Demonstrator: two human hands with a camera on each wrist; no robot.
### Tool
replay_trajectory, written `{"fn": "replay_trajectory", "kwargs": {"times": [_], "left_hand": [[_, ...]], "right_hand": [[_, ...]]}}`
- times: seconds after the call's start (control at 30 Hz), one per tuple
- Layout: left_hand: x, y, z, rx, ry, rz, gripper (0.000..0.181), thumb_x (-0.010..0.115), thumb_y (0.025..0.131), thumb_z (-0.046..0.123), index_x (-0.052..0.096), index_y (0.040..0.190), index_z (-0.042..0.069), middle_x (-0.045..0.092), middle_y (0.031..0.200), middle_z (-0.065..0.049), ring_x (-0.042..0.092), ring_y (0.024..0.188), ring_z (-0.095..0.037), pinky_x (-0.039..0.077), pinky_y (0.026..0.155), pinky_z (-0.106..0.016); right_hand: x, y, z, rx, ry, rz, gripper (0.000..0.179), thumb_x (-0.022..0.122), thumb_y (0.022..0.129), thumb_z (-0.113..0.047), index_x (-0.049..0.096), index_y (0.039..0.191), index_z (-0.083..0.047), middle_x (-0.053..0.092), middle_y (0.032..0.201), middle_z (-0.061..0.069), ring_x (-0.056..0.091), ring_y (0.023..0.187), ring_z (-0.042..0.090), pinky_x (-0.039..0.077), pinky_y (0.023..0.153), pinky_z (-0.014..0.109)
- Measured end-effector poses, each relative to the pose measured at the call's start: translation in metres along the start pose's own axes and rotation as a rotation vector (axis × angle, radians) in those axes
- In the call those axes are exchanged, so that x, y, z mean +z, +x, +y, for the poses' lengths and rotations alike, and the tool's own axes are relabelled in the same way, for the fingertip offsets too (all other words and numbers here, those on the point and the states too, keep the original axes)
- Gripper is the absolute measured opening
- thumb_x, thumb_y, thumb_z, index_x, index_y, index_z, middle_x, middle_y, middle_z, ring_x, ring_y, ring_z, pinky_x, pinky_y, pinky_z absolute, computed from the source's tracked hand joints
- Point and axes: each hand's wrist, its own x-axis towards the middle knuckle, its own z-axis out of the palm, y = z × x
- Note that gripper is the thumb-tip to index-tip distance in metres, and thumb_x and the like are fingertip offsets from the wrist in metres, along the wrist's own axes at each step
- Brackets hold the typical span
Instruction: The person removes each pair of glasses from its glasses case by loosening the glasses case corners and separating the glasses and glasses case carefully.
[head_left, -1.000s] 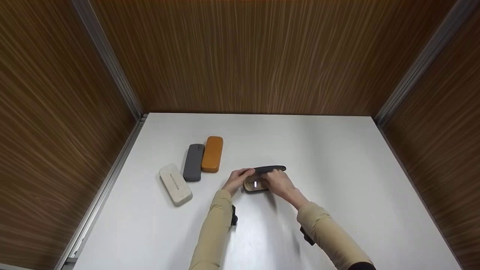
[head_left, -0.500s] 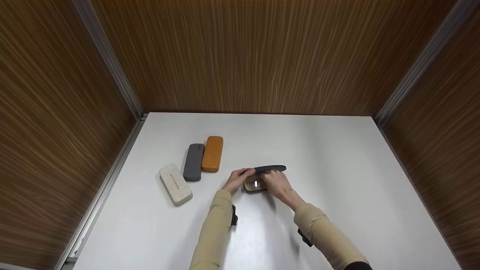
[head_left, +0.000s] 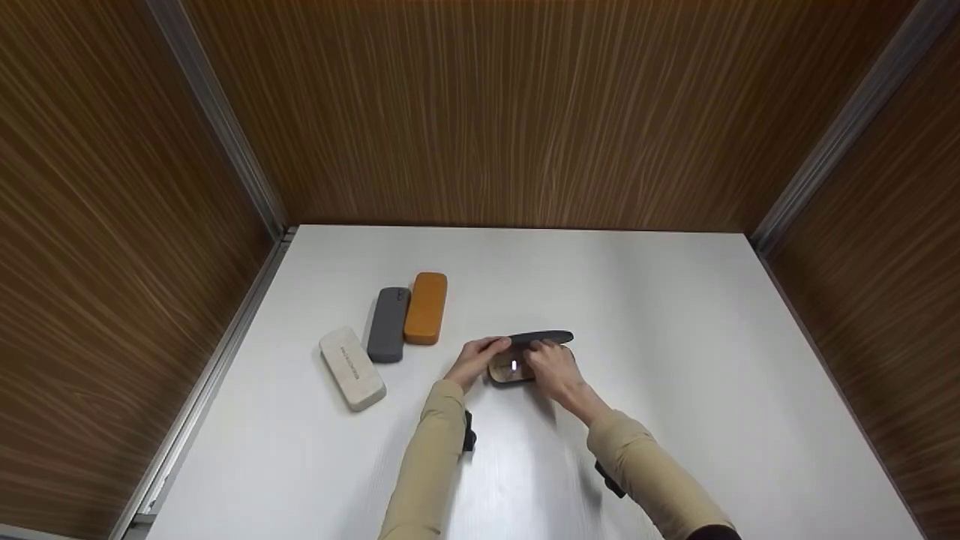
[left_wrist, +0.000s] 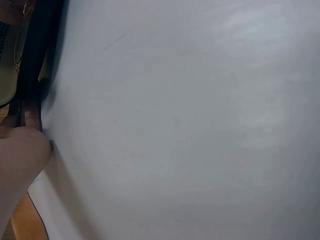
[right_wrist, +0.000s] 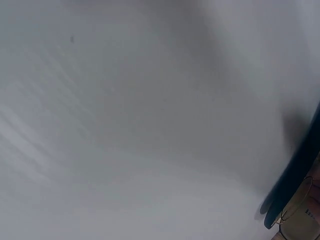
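A dark glasses case stands open on the white table, lid raised at the back and a pale lining inside. Eyeglasses lie in it, one lens catching the light; their thin gold rim shows in the right wrist view. My left hand grips the case's left end, thumb up by the lid. Bent fingers of my right hand reach into the right part of the case and hold the eyeglasses, the fingertips mostly hidden. The left wrist view catches the dark case wall beside the left hand.
To the left on the table lie three closed cases: an orange case, a grey case against it, and a cream case with lettering, nearer the front. Wood-grain panels enclose the back and both sides.
My right hand has shifted slightly left within the case, its forearm following. The left hand, the case and the three other cases stay where they were.
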Motion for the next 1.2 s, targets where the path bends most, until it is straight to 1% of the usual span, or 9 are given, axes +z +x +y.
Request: {"fn": "replay_trajectory", "kwargs": {"times": [0.33, 0.5, 0.63, 0.77, 0.87, 1.03, 1.1, 1.2], "left_hand": [[0.000, 0.001, -0.001, 0.008, 0.005, -0.005, 0.054, 0.063, 0.099, 0.040, 0.060, 0.137, 0.002, 0.059, 0.144, -0.018, 0.047, 0.142, -0.033, 0.033, 0.123, -0.044], [0.000, 0.001, -0.002, 0.011, 0.007, -0.007, 0.055, 0.063, 0.099, 0.039, 0.059, 0.138, 0.001, 0.058, 0.145, -0.018, 0.047, 0.143, -0.033, 0.033, 0.123, -0.043], [0.000, 0.000, -0.001, -0.001, 0.008, -0.009, 0.055, 0.064, 0.098, 0.040, 0.060, 0.137, 0.002, 0.059, 0.144, -0.017, 0.047, 0.142, -0.032, 0.033, 0.123, -0.042], [0.000, -0.002, 0.001, -0.010, 0.015, -0.015, 0.056, 0.064, 0.098, 0.041, 0.059, 0.138, 0.002, 0.058, 0.145, -0.017, 0.046, 0.143, -0.032, 0.032, 0.124, -0.044], [0.000, -0.002, 0.001, -0.010, 0.018, -0.020, 0.056, 0.063, 0.098, 0.041, 0.059, 0.139, 0.002, 0.057, 0.146, -0.017, 0.044, 0.145, -0.033, 0.031, 0.124, -0.044], [0.000, -0.001, 0.000, -0.012, 0.016, -0.020, 0.056, 0.064, 0.098, 0.041, 0.059, 0.138, 0.002, 0.056, 0.147, -0.016, 0.044, 0.144, -0.032, 0.032, 0.124, -0.043], [0.000, -0.001, 0.000, -0.015, 0.015, -0.020, 0.055, 0.064, 0.098, 0.041, 0.059, 0.138, 0.003, 0.057, 0.147, -0.016, 0.045, 0.144, -0.032, 0.033, 0.123, -0.043], [-0.001, -0.002, 0.000, -0.018, 0.013, -0.024, 0.055, 0.064, 0.098, 0.040, 0.059, 0.138, 0.003, 0.056, 0.147, -0.016, 0.045, 0.144, -0.031, 0.033, 0.123, -0.043]], "right_hand": [[0.002, -0.001, 0.003, -0.010, 0.043, 0.037, 0.011, 0.069, 0.079, 0.007, 0.070, 0.081, -0.004, 0.068, 0.078, 0.011, 0.066, 0.070, 0.028, 0.058, 0.058, 0.041], [0.003, -0.003, 0.005, -0.047, 0.060, 0.103, 0.012, 0.068, 0.077, 0.009, 0.068, 0.078, -0.003, 0.066, 0.075, 0.011, 0.066, 0.069, 0.027, 0.057, 0.057, 0.041], [0.003, -0.005, 0.006, -0.069, 0.073, 0.149, 0.016, 0.068, 0.076, 0.011, 0.067, 0.073, -0.005, 0.065, 0.071, 0.008, 0.065, 0.064, 0.024, 0.056, 0.055, 0.038], [0.002, -0.006, 0.008, -0.084, 0.087, 0.149, 0.018, 0.069, 0.077, 0.010, 0.067, 0.072, -0.006, 0.065, 0.068, 0.006, 0.061, 0.058, 0.019, 0.055, 0.054, 0.036], [0.000, -0.007, 0.010, -0.089, 0.113, 0.137, 0.018, 0.069, 0.079, 0.009, 0.067, 0.072, -0.007, 0.065, 0.067, 0.005, 0.057, 0.056, 0.018, 0.054, 0.053, 0.036], [-0.001, -0.008, 0.014, -0.109, 0.156, 0.156, 0.017, 0.070, 0.082, 0.005, 0.067, 0.072, -0.008, 0.068, 0.072, 0.005, 0.061, 0.062, 0.021, 0.055, 0.058, 0.039], [-0.003, -0.009, 0.016, -0.121, 0.175, 0.172, 0.016, 0.070, 0.081, 0.006, 0.068, 0.074, -0.008, 0.069, 0.075, 0.004, 0.061, 0.065, 0.021, 0.056, 0.060, 0.040], [-0.004, -0.010, 0.019, -0.133, 0.198, 0.185, 0.017, 0.070, 0.078, 0.009, 0.069, 0.075, -0.008, 0.070, 0.074, 0.003, 0.057, 0.063, 0.018, 0.055, 0.059, 0.039]]}}
